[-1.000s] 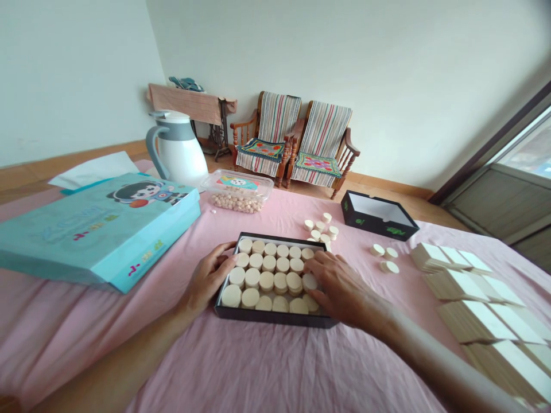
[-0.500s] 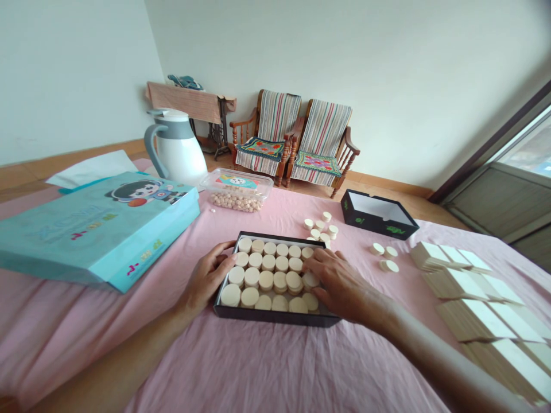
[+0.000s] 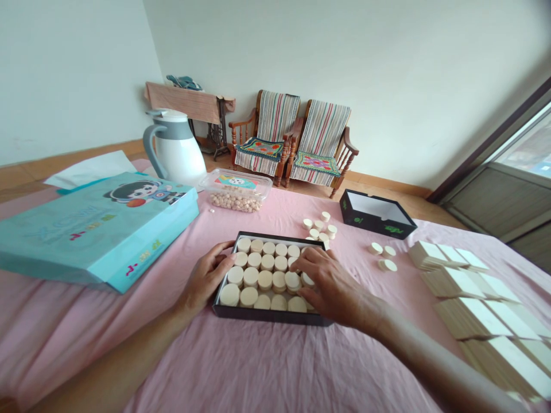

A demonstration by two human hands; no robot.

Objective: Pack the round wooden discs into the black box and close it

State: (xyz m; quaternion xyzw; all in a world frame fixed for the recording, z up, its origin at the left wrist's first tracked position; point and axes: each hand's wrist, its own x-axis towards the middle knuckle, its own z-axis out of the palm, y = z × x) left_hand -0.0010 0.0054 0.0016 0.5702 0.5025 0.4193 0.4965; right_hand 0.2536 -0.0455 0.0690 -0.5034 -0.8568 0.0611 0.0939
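A shallow black box point(image 3: 271, 316) sits on the pink sheet, packed with round cream wooden discs point(image 3: 266, 280), some stacked double. My left hand point(image 3: 204, 272) rests at the box's left side, fingertips against the nearest discs. Spread over the right part of the box, my right hand point(image 3: 329, 284) touches the discs, its thumb and fingers lying across them. Neither hand visibly holds a disc. The box's right corner is hidden under that hand.
Loose discs point(image 3: 318, 226) stand beyond the box, with a few more point(image 3: 383, 256) to the right. Stacks of pale wooden pieces point(image 3: 465, 298) fill the right side. A black lid point(image 3: 376, 215), a tub of beige balls point(image 3: 236, 192), a blue bag point(image 3: 99, 229) and a white jug point(image 3: 176, 152) lie further off.
My right hand has slid left across the discs and its fingers now cover more of the middle of the box. My left hand has barely moved.
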